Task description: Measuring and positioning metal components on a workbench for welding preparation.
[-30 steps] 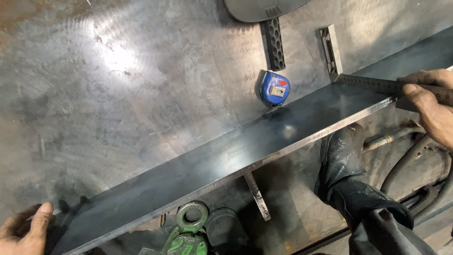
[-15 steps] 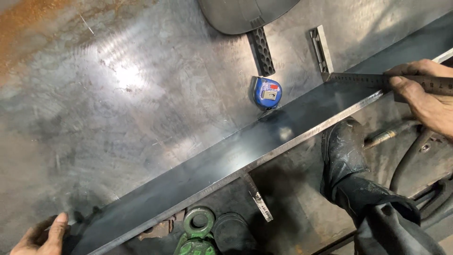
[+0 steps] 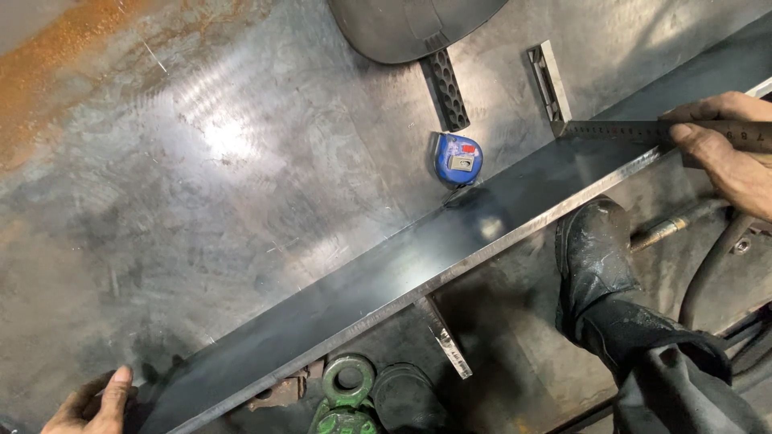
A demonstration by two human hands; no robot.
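Right hand (image 3: 724, 153) sits at the far right, fingers curled down and clamped over a metal ruler (image 3: 635, 130), thumb stretched flat along its graduated face. The ruler runs out leftward from under those fingers, lying across the top of the long dark steel bar (image 3: 450, 249), its tip reaching the bar's far edge. Just past that tip, a slotted metal bracket (image 3: 549, 84) lies on the steel table (image 3: 201, 185).

Down at the bottom left, the left hand (image 3: 90, 403) is only partly in view, fingers loosely bent with the thumb raised, fingertips touching the near end of the bar. Whether they actually grip it cannot be told; the edge of the view cuts them off.

The bar runs on a diagonal between the two hands, along the table's edge. Between the hands and beyond the bar sits a blue tape measure (image 3: 458, 158), just beside the bar, well apart from either set of fingers. Below the right hand's fingers, a black boot (image 3: 595, 257) stands on the floor, with hoses (image 3: 708, 265) near it. Near the left hand, under the bar, a green ring fitting (image 3: 348, 378).
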